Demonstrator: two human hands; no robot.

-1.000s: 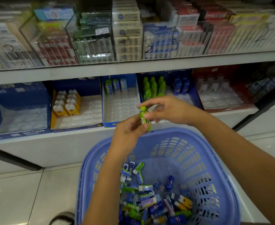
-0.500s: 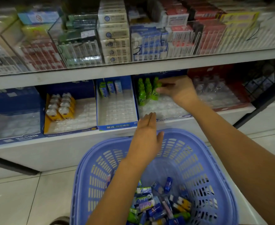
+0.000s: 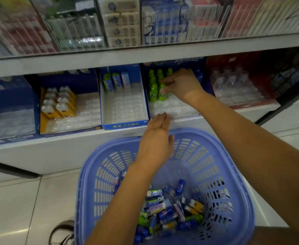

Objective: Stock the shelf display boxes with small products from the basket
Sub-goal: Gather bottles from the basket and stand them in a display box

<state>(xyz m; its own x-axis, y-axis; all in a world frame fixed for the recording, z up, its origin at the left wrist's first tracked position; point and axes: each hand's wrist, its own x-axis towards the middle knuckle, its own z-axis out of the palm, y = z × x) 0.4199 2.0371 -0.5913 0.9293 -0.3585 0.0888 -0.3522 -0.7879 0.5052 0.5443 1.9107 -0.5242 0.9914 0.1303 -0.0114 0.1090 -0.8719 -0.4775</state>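
A blue plastic basket sits low in front of the shelf, with several small tubes and bottles in its bottom. My right hand reaches into the dark blue display box and pinches the top of a green bottle in the front row of the green bottles. My left hand hovers over the basket's far rim with straight fingers, holding nothing, its fingertips at the shelf's front edge.
Left of that box stand a light blue display box with three cartons at its back, and a box with yellow-and-white items. A red box holds clear bottles on the right. An upper shelf overhangs. A shoe is on the floor tiles.
My right hand carried the green bottle from above the basket into the dark blue box. My left hand let go of it and opened over the basket rim.
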